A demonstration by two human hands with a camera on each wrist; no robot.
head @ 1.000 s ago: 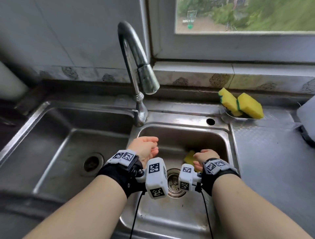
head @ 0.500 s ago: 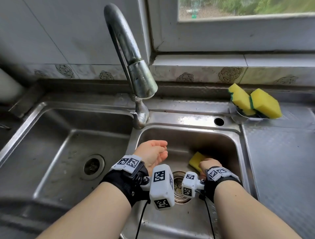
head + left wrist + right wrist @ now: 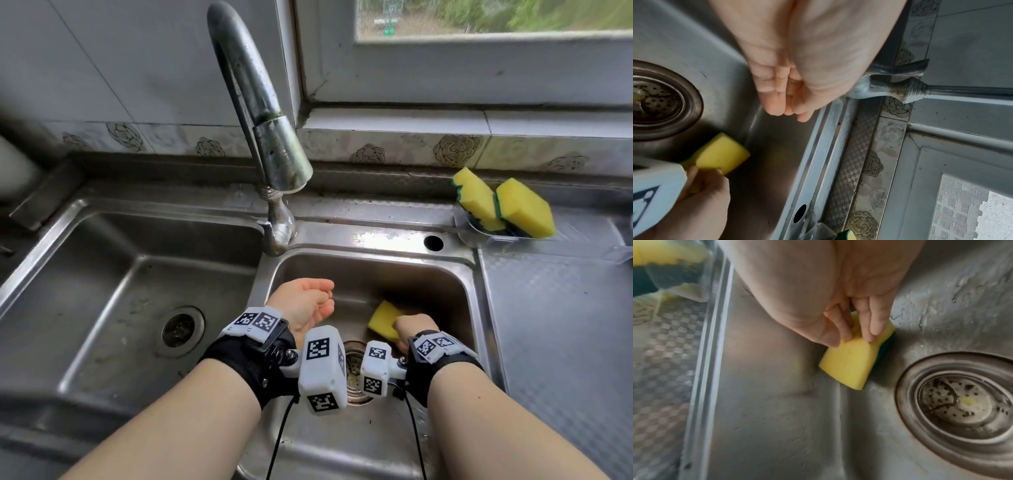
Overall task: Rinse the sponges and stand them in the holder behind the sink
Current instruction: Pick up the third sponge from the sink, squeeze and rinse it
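Note:
A yellow sponge with a green scouring side (image 3: 384, 321) (image 3: 854, 365) (image 3: 721, 154) lies low in the right sink basin (image 3: 455, 298). My right hand (image 3: 409, 330) (image 3: 851, 331) pinches its near end between thumb and fingers. My left hand (image 3: 308, 301) (image 3: 789, 104) hovers empty over the basin's left side, fingers relaxed and loosely curved. Two more yellow sponges (image 3: 476, 198) (image 3: 525, 209) stand on edge in the clear holder (image 3: 479, 236) behind the sink at the right. No water runs from the faucet (image 3: 270, 137).
The drain strainer (image 3: 352, 370) (image 3: 962, 400) sits just left of the held sponge. A second, larger basin (image 3: 102, 291) lies to the left. A patterned steel drainboard (image 3: 555, 325) extends right. A window ledge (image 3: 445, 120) runs behind.
My right hand has gone lower and farther into the basin and now grips the sponge on the sink floor. The left hand has stayed nearly still. The head view has tilted down.

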